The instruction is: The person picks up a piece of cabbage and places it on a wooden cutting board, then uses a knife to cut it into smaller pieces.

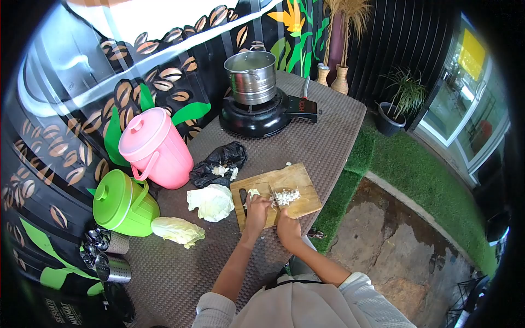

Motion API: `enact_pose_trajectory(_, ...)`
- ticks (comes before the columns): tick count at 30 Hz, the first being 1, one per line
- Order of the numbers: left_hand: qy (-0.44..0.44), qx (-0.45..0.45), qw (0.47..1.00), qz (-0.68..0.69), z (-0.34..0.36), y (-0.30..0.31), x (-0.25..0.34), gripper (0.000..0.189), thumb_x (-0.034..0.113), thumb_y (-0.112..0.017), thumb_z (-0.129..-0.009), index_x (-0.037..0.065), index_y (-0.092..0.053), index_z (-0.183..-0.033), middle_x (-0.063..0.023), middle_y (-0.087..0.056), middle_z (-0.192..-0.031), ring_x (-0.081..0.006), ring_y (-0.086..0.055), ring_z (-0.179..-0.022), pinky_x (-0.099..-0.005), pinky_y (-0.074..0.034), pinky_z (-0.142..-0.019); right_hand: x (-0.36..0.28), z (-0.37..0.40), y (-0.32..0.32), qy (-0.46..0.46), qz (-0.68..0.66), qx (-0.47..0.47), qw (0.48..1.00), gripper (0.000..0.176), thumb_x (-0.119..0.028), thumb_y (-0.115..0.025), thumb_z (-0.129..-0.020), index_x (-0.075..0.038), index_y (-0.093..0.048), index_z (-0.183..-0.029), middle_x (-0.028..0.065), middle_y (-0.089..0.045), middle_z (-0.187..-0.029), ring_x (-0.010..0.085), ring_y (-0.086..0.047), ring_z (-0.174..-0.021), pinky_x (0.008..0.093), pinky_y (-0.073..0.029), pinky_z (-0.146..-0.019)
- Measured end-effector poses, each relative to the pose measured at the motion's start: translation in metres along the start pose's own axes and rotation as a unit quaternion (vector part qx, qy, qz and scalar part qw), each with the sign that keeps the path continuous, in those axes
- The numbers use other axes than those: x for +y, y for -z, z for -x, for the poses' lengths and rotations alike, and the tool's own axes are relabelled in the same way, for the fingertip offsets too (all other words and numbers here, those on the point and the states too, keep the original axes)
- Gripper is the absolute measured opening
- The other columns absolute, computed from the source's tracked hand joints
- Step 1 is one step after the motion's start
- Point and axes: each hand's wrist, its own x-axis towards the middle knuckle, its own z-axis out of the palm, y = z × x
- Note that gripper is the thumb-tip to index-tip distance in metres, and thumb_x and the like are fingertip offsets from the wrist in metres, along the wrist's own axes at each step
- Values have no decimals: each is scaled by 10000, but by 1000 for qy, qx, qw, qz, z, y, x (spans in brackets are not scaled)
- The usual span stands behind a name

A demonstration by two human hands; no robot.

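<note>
A wooden cutting board (303, 204) lies at a slant on the woven-pattern table. On it is a small heap of chopped white pieces (287, 196). My right hand (287, 226) is closed round the handle of a knife, whose blade (273, 195) points away from me beside the heap. Just left of the blade, my left hand (257, 208) presses down on pale pieces with its fingers together. A dark-handled tool (243, 195) lies at the board's left side. Left of the board rest a pale cabbage (211, 203) and an elongated leafy cabbage (178, 231).
A black plastic bag (225, 158) with white scraps lies behind the cabbage. Pink (158, 147) and green (124, 203) lidded jugs stand at the left, near metal utensil holders (113, 268). A steel pot (251, 77) sits on a black portable stove (257, 121) at the back.
</note>
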Motion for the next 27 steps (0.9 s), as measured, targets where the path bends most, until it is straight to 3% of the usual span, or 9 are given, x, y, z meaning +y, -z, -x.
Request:
enact_pose_trajectory(5, 13, -10, 999, 28, -9, 8, 1, 97, 12, -624, -711, 41, -690, -775, -97, -640, -814, -276, -550, -879, -442, -302, -997, 15, -35, 19, 67, -34, -7, 997, 233, -178, -503, -877, 21, -450, -987, 171, -656, -716, 316, -671, -652, 412, -539, -545)
enact_pose_trajectory(7, 27, -1, 999, 46, -8, 4, -2, 78, -1, -632, -691, 37, -679, -741, -103, -644, -807, -279, -550, -881, -430, -323, -966, 24, -41, 21, 199, 30, -10, 980, 239, -188, -516, -874, 20, -452, -974, 167, -658, -718, 317, -670, -651, 409, -539, -545)
enact_pose_trajectory(8, 36, 27, 997, 60, -10, 0, -4, 58, -6, -640, -683, 33, -668, -716, -98, -656, -800, -284, -559, -874, -413, -354, -922, 25, -36, 18, 199, 30, -10, 980, 239, -188, -516, -874, 20, -452, -974, 167, -658, -718, 317, -670, -651, 409, -539, -545)
enact_pose_trajectory(10, 44, 55, 995, 74, -13, -4, -8, 44, -10, -647, -675, 29, -657, -691, -94, -668, -793, -289, -569, -868, -396, -385, -878, 8, -10, 42, 73, -21, -54, 996, 219, -170, -521, -865, 12, -452, -965, 151, -657, -694, 302, -673, -637, 401, -538, -527)
enact_pose_trajectory(15, 50, -31, 993, 107, -18, -5, -21, 46, 17, -680, -665, 38, -641, -655, -88, -669, -736, -281, -603, -822, -362, -438, -771, 1, 0, -3, 28, 38, 31, 998, 212, -144, -520, -855, 12, -453, -983, 144, -651, -666, 301, -672, -618, 386, -538, -504)
enact_pose_trajectory(18, 46, -43, 988, 139, -19, -3, -19, 69, 0, -648, -696, 52, -630, -655, -85, -653, -725, -279, -584, -802, -396, -370, -884, 15, -25, 3, 45, -30, 13, 998, 212, -160, -519, -858, 9, -457, -971, 139, -649, -661, 298, -672, -618, 379, -538, -504)
enact_pose_trajectory(20, 28, -36, 994, 99, -19, -3, -15, 76, 11, -641, -713, 52, -627, -651, -77, -658, -720, -271, -587, -784, -403, -360, -910, 27, -37, 6, 182, 12, 28, 983, 261, -164, -524, -850, 29, -465, -1015, 133, -646, -656, 287, -671, -607, 365, -538, -503)
enact_pose_trajectory(23, 21, -15, 998, 56, -12, 1, -6, 55, 16, -632, -743, 47, -643, -699, -69, -667, -731, -256, -602, -760, -408, -318, -967, 15, -21, 37, 113, -7, -42, 993, 350, -184, -525, -851, 67, -457, -1085, 139, -642, -665, 277, -674, -623, 370, -542, -527)
enact_pose_trajectory(27, 62, -15, 995, 76, -11, 0, -3, 92, -5, -599, -786, 52, -666, -815, -64, -666, -758, -242, -609, -793, -416, -294, -1012, 3, -5, 10, 31, 29, -33, 999, 352, -202, -507, -871, 75, -450, -1081, 163, -641, -685, 309, -673, -661, 396, -544, -567)
